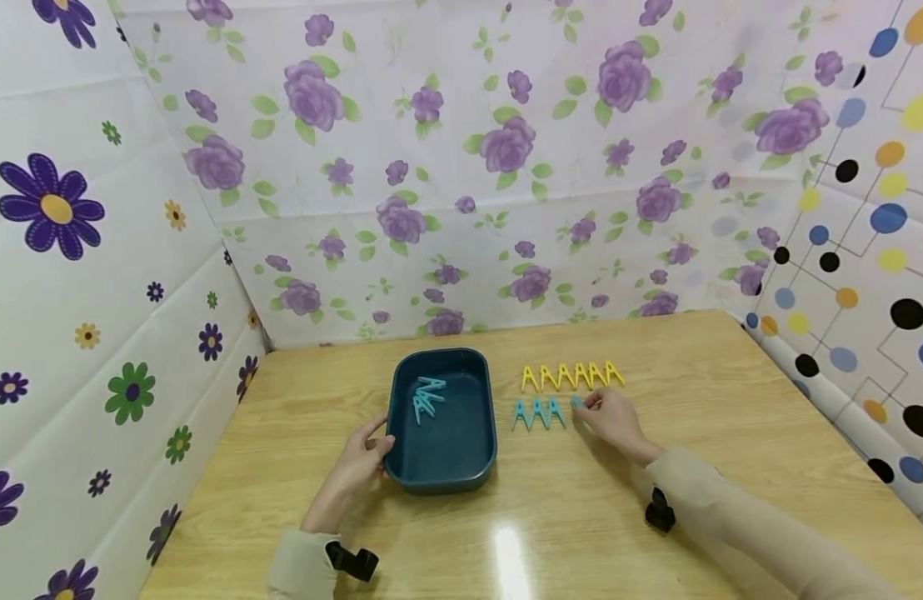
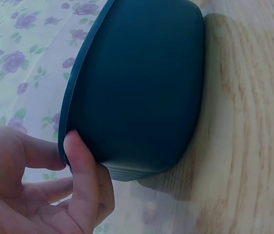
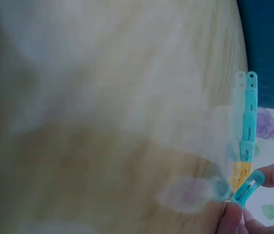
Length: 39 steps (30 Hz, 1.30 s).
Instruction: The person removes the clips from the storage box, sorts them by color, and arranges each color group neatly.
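My left hand (image 1: 360, 460) holds the left rim of a dark teal plastic basin (image 1: 446, 450); in the left wrist view its thumb and fingers pinch the rim from both sides. Inside the basin lie several light-blue clothespins (image 1: 429, 396) in a loose cluster. To the basin's right, my right hand (image 1: 613, 423) pinches another light-blue clothespin (image 3: 249, 187) between thumb and fingertips, tilted in the right wrist view. Left of that hand, three light-blue clothespins (image 1: 537, 412) form a row on the table. Behind them runs a row of several yellow clothespins (image 1: 570, 377).
The wooden table (image 1: 611, 542) reaches back to a flower-printed cloth (image 1: 461, 183). Patterned sheets flank it, purple daisies on the left sheet (image 1: 94, 292) and coloured dots on the right sheet (image 1: 859, 250). Each wrist carries a black strapped device.
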Tool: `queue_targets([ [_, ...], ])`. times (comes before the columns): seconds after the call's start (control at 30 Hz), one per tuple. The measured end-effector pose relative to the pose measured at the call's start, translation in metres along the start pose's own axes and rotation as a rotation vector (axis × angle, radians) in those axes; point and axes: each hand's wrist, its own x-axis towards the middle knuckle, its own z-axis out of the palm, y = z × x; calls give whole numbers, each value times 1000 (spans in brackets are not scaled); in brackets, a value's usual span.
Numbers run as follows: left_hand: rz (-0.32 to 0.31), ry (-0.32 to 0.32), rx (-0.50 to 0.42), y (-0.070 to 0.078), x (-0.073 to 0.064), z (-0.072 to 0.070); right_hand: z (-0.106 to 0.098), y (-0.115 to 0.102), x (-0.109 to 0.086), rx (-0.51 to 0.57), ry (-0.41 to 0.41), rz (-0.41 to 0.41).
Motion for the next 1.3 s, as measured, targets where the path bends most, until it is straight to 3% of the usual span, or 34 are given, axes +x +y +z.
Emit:
queue_targets([
  [0.4, 18, -10, 11, -1, 1, -2, -1, -1, 8, 16, -94, -12],
  [0.6, 30, -23, 15, -2, 0, -3, -1, -4, 9, 31, -93, 8],
  [0.83, 32, -34, 13, -3, 0, -4, -3, -8, 11, 140, -116, 79],
  [1.3, -3, -22, 37, -2, -1, -4, -6, -9, 2, 172, -145, 58],
])
